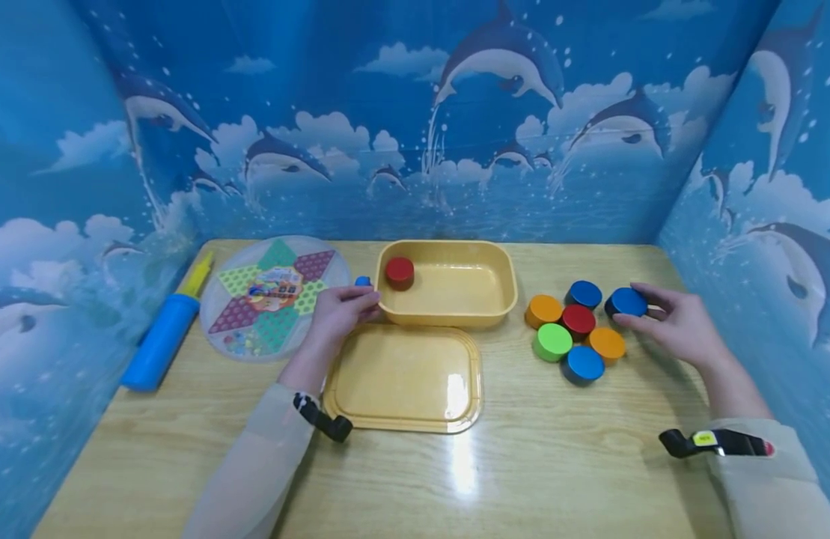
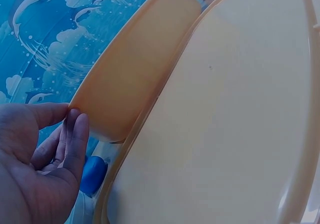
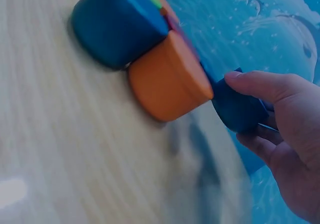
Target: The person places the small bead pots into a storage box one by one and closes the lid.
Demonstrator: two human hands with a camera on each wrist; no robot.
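In the head view, your left hand (image 1: 335,316) pinches the left end of the cream-yellow plastic tub (image 1: 448,317) at its rim, thumb and fingers together there, probably to keep that light tub from sliding. One red cylinder (image 1: 400,275) stands inside, near the tub's left end. A matching rectangular lid (image 1: 404,378) lies flat just in front, seemingly set apart so that the tub's mouth is uncovered. Your right hand (image 1: 680,323) grips a blue cylinder (image 1: 626,301) at the right edge of a loose cluster of six cylinders (image 1: 553,341): two orange, two blue, one red, one green. Holding it from the outer side likely spares the neighbours a knock. The held piece looks short, round and smooth, with a shiny flat top.

In the left wrist view, your thumb lies at the tub's rim corner with the fingertips close against it; a small blue object (image 2: 94,175) sits just beyond them, too hidden to identify.

In the right wrist view, your thumb and fingers clamp the blue cylinder on opposite sides, beside an orange cylinder (image 3: 167,78). It appears dark and matte here; whether it is off the tabletop (image 3: 75,134), you cannot tell.
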